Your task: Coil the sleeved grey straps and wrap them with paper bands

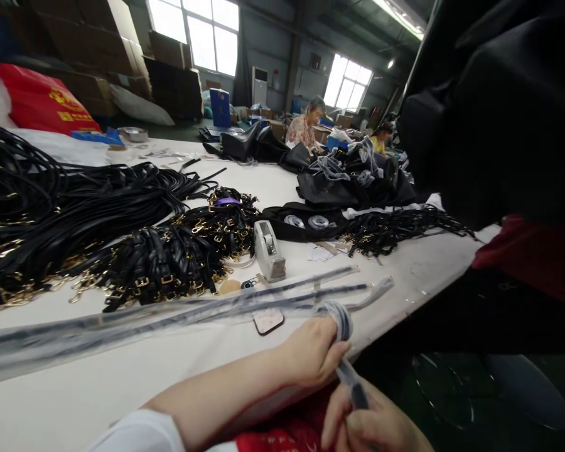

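Note:
Close to the table's front edge, my left hand [313,351] is closed around a coiled black strap [341,321] in cloudy plastic wrap. The strap's wrapped tail runs down to my right hand [370,417], whose fingers pinch it below the coil. Long wrapped straps [183,323] lie across the white table [136,370] beyond my left forearm. Just past my left hand is a phone [268,321], partly covered by those straps. A tape dispenser [269,254] stands behind them.
Heaps of black straps with gold buckles [160,263] fill the left. Black bags [329,188] and more straps [400,226] lie farther back. Dark material [489,125] hangs at the right. A person [306,125] works at the far side; another [381,138] is partly hidden. A stool [527,389] stands lower right.

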